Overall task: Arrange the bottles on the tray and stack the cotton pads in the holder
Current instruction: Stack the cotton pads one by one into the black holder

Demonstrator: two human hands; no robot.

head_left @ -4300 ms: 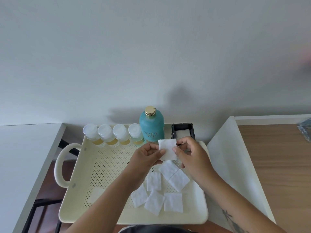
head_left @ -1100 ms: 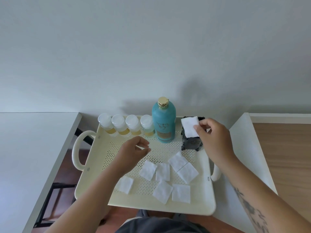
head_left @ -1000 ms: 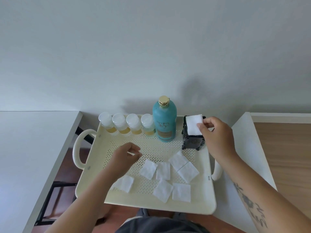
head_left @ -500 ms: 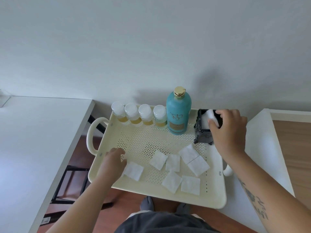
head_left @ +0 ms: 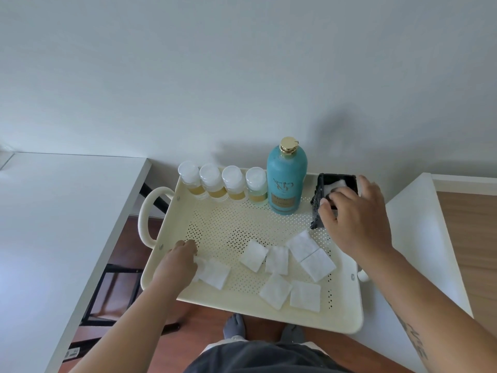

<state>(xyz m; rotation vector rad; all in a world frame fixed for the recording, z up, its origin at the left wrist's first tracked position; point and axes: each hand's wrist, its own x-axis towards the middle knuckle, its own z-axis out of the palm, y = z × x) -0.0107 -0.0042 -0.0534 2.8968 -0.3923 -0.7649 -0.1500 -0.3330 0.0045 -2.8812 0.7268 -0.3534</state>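
Observation:
A cream perforated tray (head_left: 347,323) holds a row of several small clear bottles (head_left: 223,184) with white caps along its far edge, beside a tall teal bottle (head_left: 286,179) with a gold cap. A black cotton pad holder (head_left: 321,184) stands at the far right corner with white pads inside. My right hand (head_left: 355,214) rests on the holder's front, its fingers over the opening, holding nothing. My left hand (head_left: 178,261) pinches the edge of the leftmost cotton pad (head_left: 215,273). Several loose square pads (head_left: 279,261) lie on the tray floor.
White table tops flank the tray on the left (head_left: 48,238) and the right (head_left: 414,238). A wooden surface (head_left: 470,238) lies at the far right. Below the tray I see a wood floor, my feet in grey socks (head_left: 235,325) and a black frame (head_left: 107,292).
My right hand has put its pad into the holder and now rests on it. My left hand has moved down left to the leftmost pad and pinched its edge.

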